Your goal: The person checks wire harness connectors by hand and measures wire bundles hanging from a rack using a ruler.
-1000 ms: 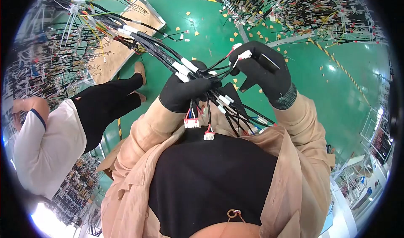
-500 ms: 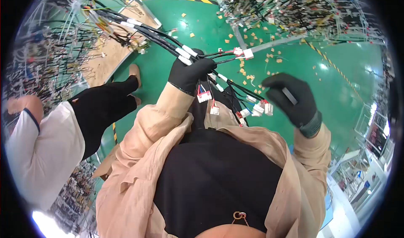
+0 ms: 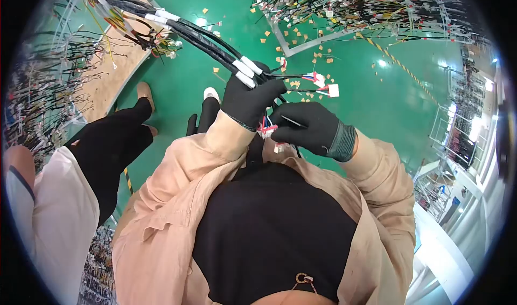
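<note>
My left hand (image 3: 249, 101), in a black glove, is wrapped round a wire harness (image 3: 207, 42) of thick black cables with white label sleeves (image 3: 246, 70). Short wire ends with white connectors (image 3: 333, 90) stick out to the right of that hand. My right hand (image 3: 311, 128), also gloved in black, is closed, its fingertips at a red-and-white connector (image 3: 267, 130) that hangs below my left hand. A thin grey strip (image 3: 293, 121) shows between the right-hand fingers. Whether those fingertips grip the connector, I cannot tell. Another white connector (image 3: 279, 147) hangs just beneath.
Dense bundles of wires hang at the top right (image 3: 366, 8) and along the left (image 3: 54, 84). A person in a white top (image 3: 62, 202) stands close on my left. Small tan scraps (image 3: 318, 54) litter the green floor (image 3: 371, 105). A wooden board (image 3: 110, 78) lies upper left.
My right hand has moved left and inward, from apart on the right to the connectors beside my left hand. My left hand keeps its hold on the harness. The view has shifted slightly.
</note>
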The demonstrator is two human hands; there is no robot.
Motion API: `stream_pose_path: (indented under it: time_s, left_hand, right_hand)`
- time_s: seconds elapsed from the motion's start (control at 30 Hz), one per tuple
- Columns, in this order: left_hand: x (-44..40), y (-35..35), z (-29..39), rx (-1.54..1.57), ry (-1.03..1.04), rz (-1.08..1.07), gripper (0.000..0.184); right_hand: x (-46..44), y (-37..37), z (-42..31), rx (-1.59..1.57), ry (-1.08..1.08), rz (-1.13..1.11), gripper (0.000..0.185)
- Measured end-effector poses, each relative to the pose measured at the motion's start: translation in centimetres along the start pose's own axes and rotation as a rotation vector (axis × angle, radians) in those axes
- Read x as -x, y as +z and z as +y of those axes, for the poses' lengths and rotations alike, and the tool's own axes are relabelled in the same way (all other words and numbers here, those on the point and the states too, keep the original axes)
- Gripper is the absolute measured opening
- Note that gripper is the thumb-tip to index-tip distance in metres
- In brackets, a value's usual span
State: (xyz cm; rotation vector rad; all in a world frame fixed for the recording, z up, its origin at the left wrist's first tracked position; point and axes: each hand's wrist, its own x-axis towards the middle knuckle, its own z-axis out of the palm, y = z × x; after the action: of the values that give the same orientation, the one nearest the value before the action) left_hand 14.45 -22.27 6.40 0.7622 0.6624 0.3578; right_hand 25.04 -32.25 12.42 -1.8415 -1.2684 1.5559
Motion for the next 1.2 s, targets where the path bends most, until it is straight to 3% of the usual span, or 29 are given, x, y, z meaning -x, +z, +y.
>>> stream_pose_path:
  time_s: [0.2, 0.23, 0.3, 0.47, 0.63, 0.93, 1.03, 1.13, 1.2]
  left_hand:
    - [0.2, -2.0, 2.2, 0.050, -0.101, -0.198, 0.029]
    - [-0.1, -2.9, 3.1, -0.022, -0.171, -0.334, 0.036]
    - [0.3, -4.0, 3.3, 0.066, -0.176, -0.410, 0.041]
    - [1.1, -5.0, 3.8, 0.164, -0.115, -0.539, 0.052]
    - [1.7, -5.2, 4.3, 0.138, -0.175, -0.510, 0.058]
    - [2.6, -5.3, 4.5, 0.128, -0.158, -0.490, 0.056]
    - [2.5, -5.4, 4.2, 0.074, -0.145, -0.451, 0.051]
    - [2.6, -5.3, 4.0, 0.138, -0.168, -0.386, 0.043]
    - [2.8, -4.7, 4.2, 0.116, -0.117, -0.334, 0.038]
  right_hand:
    - [1.1, 0.7, -2.3, -0.042, -0.160, 0.185, 0.020]
    - [1.3, 0.9, -2.3, -0.021, -0.181, 0.214, 0.021]
    - [1.1, 1.1, -3.2, -0.030, -0.250, 0.243, 0.021]
    - [1.7, 1.4, -4.4, -0.003, -0.183, 0.245, 0.020]
    - [1.5, 1.8, -4.0, 0.064, -0.301, 0.281, 0.020]
    - [1.8, 1.7, -4.6, 0.059, -0.261, 0.231, 0.021]
    - [1.9, 1.5, -5.0, -0.042, -0.232, 0.145, 0.030]
    - [1.8, 3.1, -3.8, -0.242, -0.290, 0.379, 0.031]
    - [2.1, 2.8, -5.0, -0.288, -0.267, 0.327, 0.036]
